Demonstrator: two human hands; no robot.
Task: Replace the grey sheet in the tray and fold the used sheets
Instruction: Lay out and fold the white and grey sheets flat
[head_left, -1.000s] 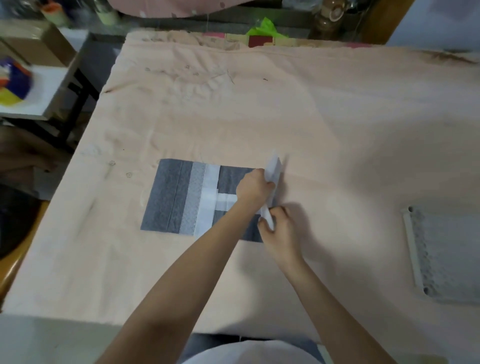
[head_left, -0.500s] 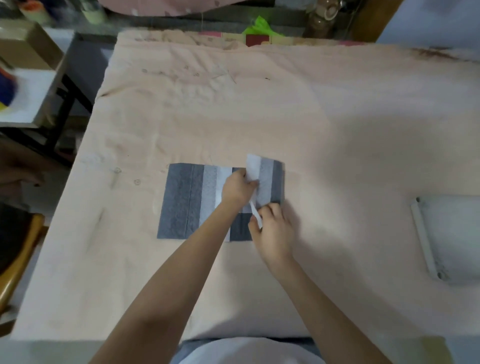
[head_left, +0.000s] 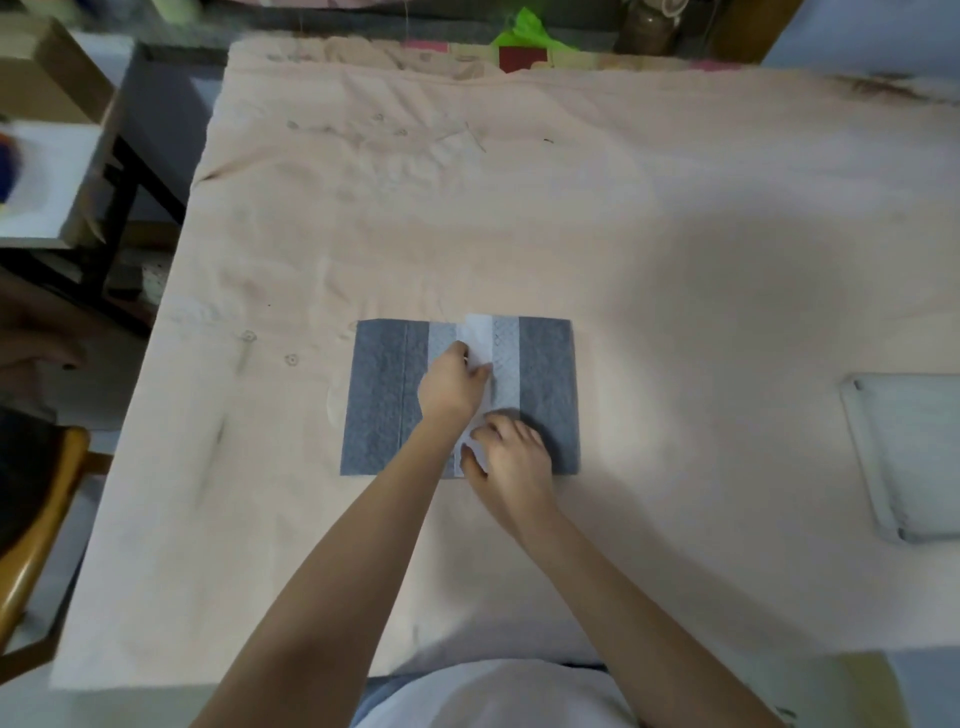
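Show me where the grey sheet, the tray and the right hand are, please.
grey sheet (head_left: 376, 395): head view, on its bare dark left part.
tray (head_left: 866, 457): head view, on its pale left rim.
right hand (head_left: 511, 452): head view, on the back of the hand, over the sheet's near edge.

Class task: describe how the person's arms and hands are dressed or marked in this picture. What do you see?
Both forearms are bare, with no sleeves reaching them. The left hand and right hand wear no gloves, rings, watch or bracelets that can be seen. A white top shows below.
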